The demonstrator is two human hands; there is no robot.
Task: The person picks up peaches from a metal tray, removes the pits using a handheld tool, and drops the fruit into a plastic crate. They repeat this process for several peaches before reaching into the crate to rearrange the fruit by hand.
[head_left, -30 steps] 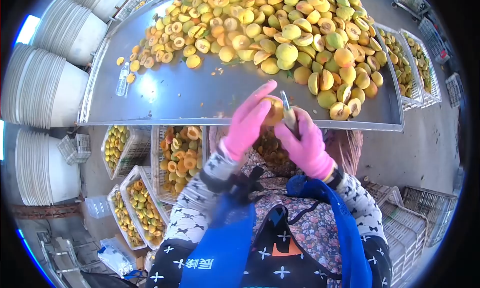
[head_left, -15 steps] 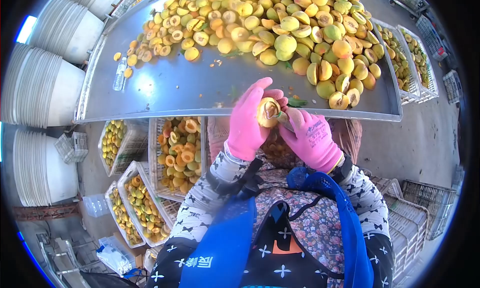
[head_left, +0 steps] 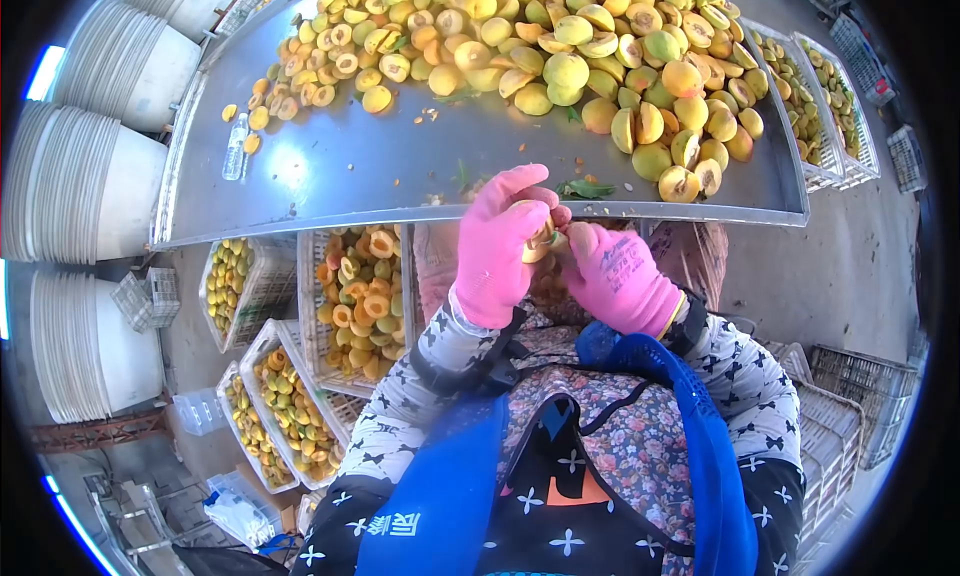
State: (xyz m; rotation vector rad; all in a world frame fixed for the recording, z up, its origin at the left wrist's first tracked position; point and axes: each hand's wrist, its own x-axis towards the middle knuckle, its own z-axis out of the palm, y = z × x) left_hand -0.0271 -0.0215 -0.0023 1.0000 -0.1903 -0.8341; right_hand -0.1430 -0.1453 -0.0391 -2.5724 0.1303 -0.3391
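Note:
At the near edge of the metal table (head_left: 380, 166), my left hand (head_left: 495, 256), in a pink glove, is closed round a halved peach (head_left: 534, 248). The fruit is turned sideways, so little of its cut face shows. My right hand (head_left: 622, 278), also pink-gloved, pinches a small pitting knife (head_left: 557, 242), its tip against the peach; most of the handle is hidden by the fingers. Beyond both hands, a heap of yellow-green halved peaches (head_left: 565, 71) covers the back of the table.
Below the table's edge on the left stands a crate of pitted halves (head_left: 365, 306), with more full crates (head_left: 290, 406) beside it. A plastic bottle (head_left: 236, 148) lies on the table. Leaves (head_left: 585, 189) lie near my hands. Crates (head_left: 810, 116) stand at the right.
My left hand has turned the peach, so its cut face no longer points up at me. The right hand has shifted slightly down, still at the fruit.

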